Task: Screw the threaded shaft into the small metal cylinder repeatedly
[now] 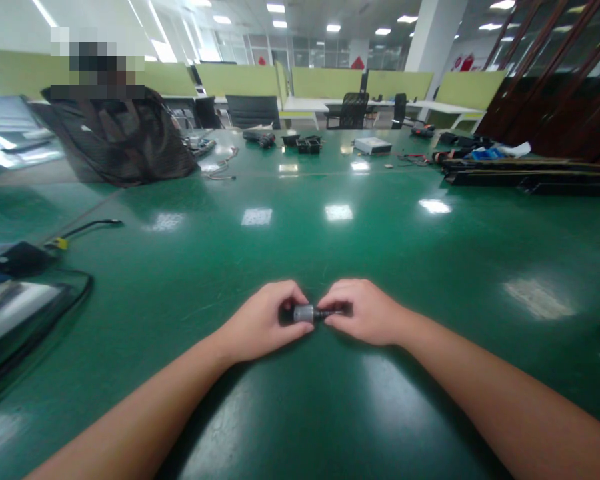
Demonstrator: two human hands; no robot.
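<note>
My left hand curls its thumb and fingers around a small grey cylinder, low over the green table. From the cylinder's right end runs a thin dark ridged shaft, possibly of a small motor or tool; the exact kind is too blurred to tell. Closed on that shaft is my right hand, fingers above and thumb below. The shaft lies level, pointing into the right palm, where its tip is partly covered. A small gap separates the two hands' fingertips.
Left, a black cable loops beside a flat panel and a black adapter. A large dark fabric mass rests at the far left. Far back sit a silver box and black parts; black strips lie right.
</note>
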